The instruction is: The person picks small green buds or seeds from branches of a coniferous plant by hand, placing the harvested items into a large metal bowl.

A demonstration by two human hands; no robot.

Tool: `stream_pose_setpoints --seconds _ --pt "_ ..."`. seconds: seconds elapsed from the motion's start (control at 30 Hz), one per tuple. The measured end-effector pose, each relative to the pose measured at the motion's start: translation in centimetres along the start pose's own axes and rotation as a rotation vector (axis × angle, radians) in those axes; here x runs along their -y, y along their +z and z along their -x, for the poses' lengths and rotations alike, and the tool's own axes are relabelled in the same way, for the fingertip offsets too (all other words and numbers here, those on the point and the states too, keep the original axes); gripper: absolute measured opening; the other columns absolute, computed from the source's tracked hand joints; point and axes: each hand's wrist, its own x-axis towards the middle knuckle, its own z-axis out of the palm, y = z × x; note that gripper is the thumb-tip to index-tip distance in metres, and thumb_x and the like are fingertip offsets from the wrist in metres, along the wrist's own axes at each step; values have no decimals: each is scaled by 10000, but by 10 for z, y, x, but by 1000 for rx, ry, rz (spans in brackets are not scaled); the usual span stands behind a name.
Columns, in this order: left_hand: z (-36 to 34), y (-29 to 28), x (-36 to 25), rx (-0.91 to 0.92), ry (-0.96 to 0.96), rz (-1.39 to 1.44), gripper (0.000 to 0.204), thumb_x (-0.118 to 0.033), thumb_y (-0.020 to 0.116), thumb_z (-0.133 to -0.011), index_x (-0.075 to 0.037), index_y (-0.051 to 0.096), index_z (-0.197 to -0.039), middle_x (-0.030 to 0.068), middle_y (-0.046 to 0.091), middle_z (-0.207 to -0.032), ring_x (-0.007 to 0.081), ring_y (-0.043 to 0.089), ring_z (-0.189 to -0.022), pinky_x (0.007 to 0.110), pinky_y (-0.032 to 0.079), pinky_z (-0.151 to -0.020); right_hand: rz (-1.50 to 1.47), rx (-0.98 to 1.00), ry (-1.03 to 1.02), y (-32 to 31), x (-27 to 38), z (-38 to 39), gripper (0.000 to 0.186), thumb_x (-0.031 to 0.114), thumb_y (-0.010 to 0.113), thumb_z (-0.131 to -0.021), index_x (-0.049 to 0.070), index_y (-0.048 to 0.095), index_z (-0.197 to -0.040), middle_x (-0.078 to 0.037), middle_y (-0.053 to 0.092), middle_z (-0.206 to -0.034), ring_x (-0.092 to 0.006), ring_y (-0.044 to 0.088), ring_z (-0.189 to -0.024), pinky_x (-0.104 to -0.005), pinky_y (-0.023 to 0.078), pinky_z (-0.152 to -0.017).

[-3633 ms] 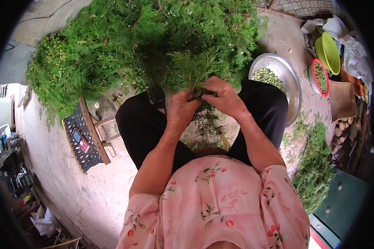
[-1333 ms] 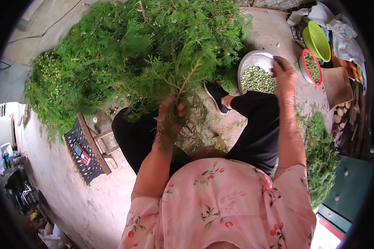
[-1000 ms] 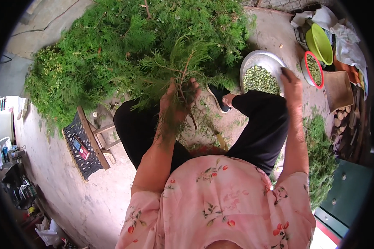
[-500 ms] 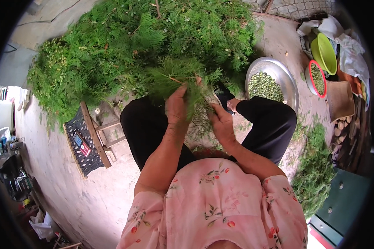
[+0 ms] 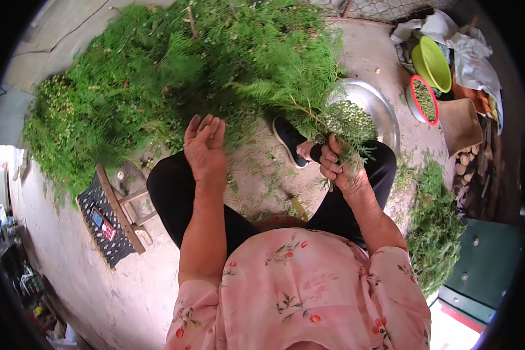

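My right hand [image 5: 344, 168] is closed around the stem of a feathery green conifer branch [image 5: 300, 96]. The branch's spray fans out up and to the left, partly in front of a metal basin [image 5: 393, 119]. Small round green cones [image 5: 356, 121] lie in that basin. Over my left knee my left hand [image 5: 205, 149] is raised with its fingers spread a little and nothing in them. Beyond it spreads a big heap of cut conifer branches [image 5: 128, 87].
At the right stand a red-rimmed bowl [image 5: 424, 100] of small green pieces and a lime-green basin [image 5: 430, 64]. More greenery [image 5: 434, 233] lies below them. A low woven stool [image 5: 108, 219] with a phone [image 5: 103, 224] on it is at my left. Bits of leaf litter the floor.
My hands were together at the greenery and are now apart. The right hand has moved right, holding the branch beside the basin; the left has moved left and is empty. The view has shifted slightly.
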Motion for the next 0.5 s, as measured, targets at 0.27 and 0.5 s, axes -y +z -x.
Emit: stream_pose_setpoints --seconds 0.27,0.5 --pt "1 -2 -1 -65 -110 -157 270 35 476 -814 -35 460 -1075 102 598 -904 171 586 -736 323 497 -738 27 -115 -547 -22 92 49 224 309 486 -846 101 449 -772 1 394 -625 -113 335 -472 -247 268 -408" --pt "1 1 14 -70 -193 -170 257 23 478 -822 -38 464 -1071 87 602 -901 156 582 -727 310 499 -707 644 -1350 -569 -235 114 152 211 187 426 -873 74 591 -938 -4 481 -622 -92 407 -499 -237 338 -446"
